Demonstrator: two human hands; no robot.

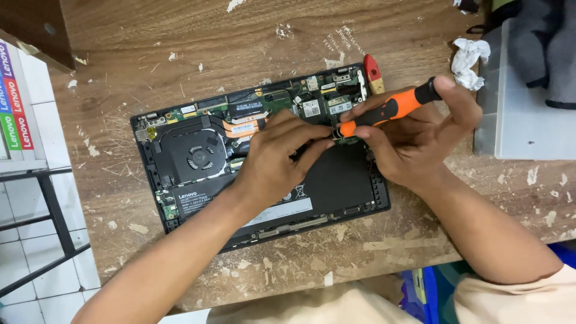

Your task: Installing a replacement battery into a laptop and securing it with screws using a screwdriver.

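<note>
Orange-and-black screwdriver [387, 111], gripped in the right hand [414, 141], tip lowered onto the circuit board of the opened black laptop [180, 153]; left hand [282, 159] pinches beside the tip. Laptop lies on a scratched wooden table [180, 48], crumpled white tissue [468, 60] nearby.

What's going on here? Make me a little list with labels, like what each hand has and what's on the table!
Left hand: fingertips resting inside the opened laptop, beside the screwdriver tip
Right hand: gripping an orange and black screwdriver, tip down on the laptop's board
Laptop: bottom cover off, fan and black battery showing
Table: worn wood, flecked with paint
Nearby: crumpled tissue, grey box
</note>
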